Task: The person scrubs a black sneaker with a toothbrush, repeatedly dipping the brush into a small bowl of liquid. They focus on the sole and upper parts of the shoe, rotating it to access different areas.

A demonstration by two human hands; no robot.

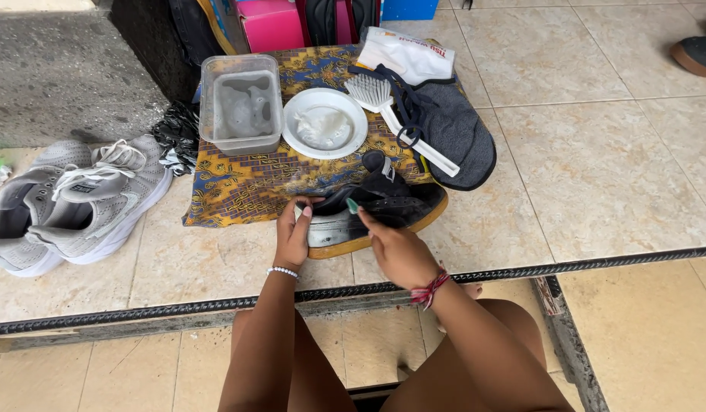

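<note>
My left hand [293,238] grips the black shoe [372,210] at its heel; my right hand [398,248] pinches a small green-tipped tool. Judgement: steady the heel firmly and work the tool in short strokes.

Matt black shoe [383,200] on patterned cloth [238,183], glossy tiles [597,152].

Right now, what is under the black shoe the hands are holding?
The black shoe rests partly on the patterned cloth and partly on floor tile. Whatever lies directly beneath its sole is covered.
</note>
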